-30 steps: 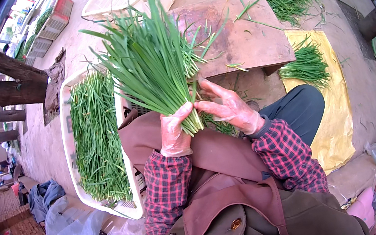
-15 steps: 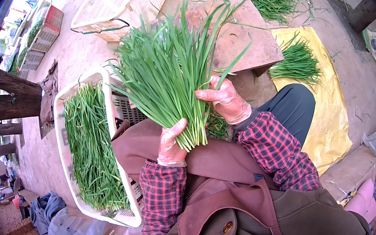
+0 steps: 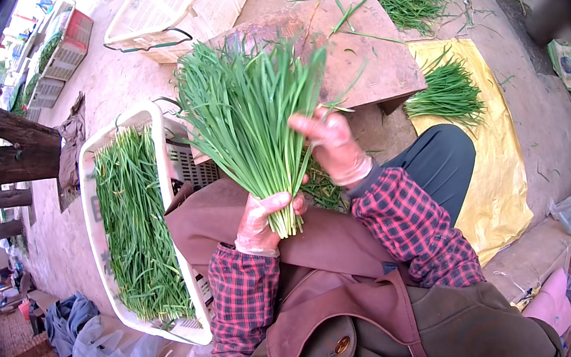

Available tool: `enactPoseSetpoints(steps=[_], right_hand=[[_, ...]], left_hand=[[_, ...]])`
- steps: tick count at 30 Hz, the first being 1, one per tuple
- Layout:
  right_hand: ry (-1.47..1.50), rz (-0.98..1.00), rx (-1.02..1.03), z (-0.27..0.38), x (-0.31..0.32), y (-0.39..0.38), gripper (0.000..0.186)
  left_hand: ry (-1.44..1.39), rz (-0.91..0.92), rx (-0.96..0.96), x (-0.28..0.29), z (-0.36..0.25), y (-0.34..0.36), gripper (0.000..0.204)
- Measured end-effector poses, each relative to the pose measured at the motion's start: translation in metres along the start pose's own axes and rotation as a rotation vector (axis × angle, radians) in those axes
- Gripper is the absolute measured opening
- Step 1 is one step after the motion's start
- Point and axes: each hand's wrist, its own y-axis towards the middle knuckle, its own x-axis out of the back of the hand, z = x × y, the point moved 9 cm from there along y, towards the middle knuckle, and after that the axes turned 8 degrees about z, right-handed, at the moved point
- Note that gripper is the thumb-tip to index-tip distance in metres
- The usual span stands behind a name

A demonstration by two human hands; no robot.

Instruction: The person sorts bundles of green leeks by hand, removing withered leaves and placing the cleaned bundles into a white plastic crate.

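Outdoors, chive bunch (image 3: 248,121) upright, tips fanning away

Single head-worn fisheye view, looking steeply down, close over lap and ground ahead

Bright daylight fills the view, even and soft, with only faint shadows on the ground (image 3: 111,79). The picture is sharp in the middle. Straight edges bend strongly toward the rim, where a black ring closes the round frame. The far upper left is washed out and slightly blurred.
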Motion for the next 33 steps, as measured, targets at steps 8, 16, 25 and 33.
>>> enactPoseSetpoints(steps=[8,16,25,33], right_hand=[[0.03,-0.481,0.351,0.123,0.134,-0.017,0.024],[-0.554,-0.106,-0.299,-0.008,0.052,-0.055,0.104],[0.113,0.3,-0.266,-0.003,-0.056,-0.04,0.056],[0.322,0.211,-0.083,0.01,-0.047,-0.042,0.044]], left_hand=[[0.048,-0.094,-0.073,0.013,-0.012,-0.017,0.052],[0.321,-0.226,-0.164,0.005,-0.055,-0.006,0.047],[2.264,-0.374,-0.588,-0.059,-0.07,0.022,0.067],[2.363,-0.408,-0.73,-0.066,-0.05,0.018,0.064]])
